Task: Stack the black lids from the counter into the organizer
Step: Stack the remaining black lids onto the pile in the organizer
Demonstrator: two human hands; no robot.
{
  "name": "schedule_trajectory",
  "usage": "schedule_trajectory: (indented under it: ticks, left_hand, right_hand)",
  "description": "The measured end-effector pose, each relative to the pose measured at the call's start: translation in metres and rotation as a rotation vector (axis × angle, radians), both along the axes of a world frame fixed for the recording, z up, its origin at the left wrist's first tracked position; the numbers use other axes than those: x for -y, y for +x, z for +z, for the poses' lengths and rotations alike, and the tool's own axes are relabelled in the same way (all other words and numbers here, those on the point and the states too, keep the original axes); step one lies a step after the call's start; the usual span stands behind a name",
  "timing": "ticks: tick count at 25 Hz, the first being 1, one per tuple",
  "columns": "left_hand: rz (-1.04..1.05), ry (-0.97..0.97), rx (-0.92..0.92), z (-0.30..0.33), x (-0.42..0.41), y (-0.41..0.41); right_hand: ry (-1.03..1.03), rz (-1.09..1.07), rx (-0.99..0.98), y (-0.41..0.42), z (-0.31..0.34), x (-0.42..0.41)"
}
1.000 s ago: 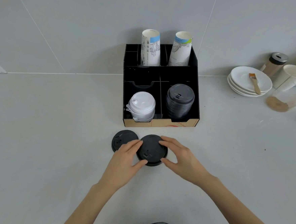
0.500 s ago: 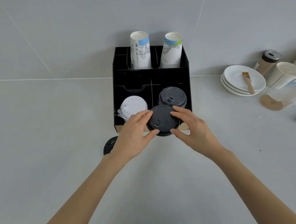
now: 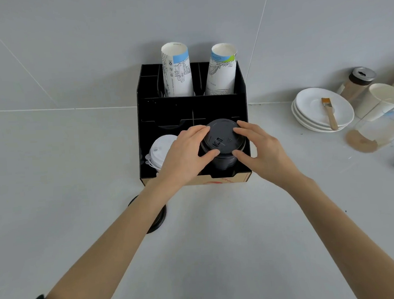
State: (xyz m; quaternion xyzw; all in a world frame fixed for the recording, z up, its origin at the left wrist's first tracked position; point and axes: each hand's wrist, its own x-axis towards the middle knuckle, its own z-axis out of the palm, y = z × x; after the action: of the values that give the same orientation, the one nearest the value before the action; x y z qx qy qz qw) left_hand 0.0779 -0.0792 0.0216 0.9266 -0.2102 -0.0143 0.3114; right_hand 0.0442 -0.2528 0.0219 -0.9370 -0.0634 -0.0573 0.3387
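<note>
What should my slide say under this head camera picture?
Both hands, left hand and right hand, set a black lid onto the organizer's stack.

both hands set a black lid (image 3: 222,136) on the lid stack (image 3: 225,162) in the organizer (image 3: 192,107).
left hand (image 3: 184,156) and right hand (image 3: 265,151) pinch its rim over the front right compartment; another lid (image 3: 160,218) lies on the counter (image 3: 53,182) beneath the left forearm.

Looks like a café counter: organizer (image 3: 191,107) of cup lids and paper cups (image 3: 177,71), saucers (image 3: 323,109) right of the hands.
</note>
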Motion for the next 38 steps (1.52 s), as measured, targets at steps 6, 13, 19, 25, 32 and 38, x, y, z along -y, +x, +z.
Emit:
schedule_trajectory:
  ticks: [6,13,19,25,32,38]
  left_hand:
    - [0.05,-0.016,-0.055,-0.014,0.013,0.013]
    - [0.09,-0.027,-0.068,-0.024,0.018,0.018]
    - [0.082,-0.031,-0.066,-0.026,0.016,0.016]
    - [0.02,-0.019,-0.076,-0.023,0.009,0.016]
    - [0.052,-0.054,-0.069,-0.011,-0.03,-0.001]
    - [0.14,-0.052,-0.077,-0.015,-0.091,-0.03]
  right_hand:
    - [-0.037,0.013,-0.058,0.018,-0.012,0.006]
    - [-0.024,-0.001,-0.102,0.025,-0.023,0.005]
    - [0.057,-0.048,-0.086,0.018,-0.028,0.0]
    - [0.071,-0.056,-0.083,0.016,-0.023,-0.006]
    - [0.071,0.035,0.008,0.002,-0.005,-0.037]
    - [0.109,0.168,0.003,-0.017,-0.008,-0.084]
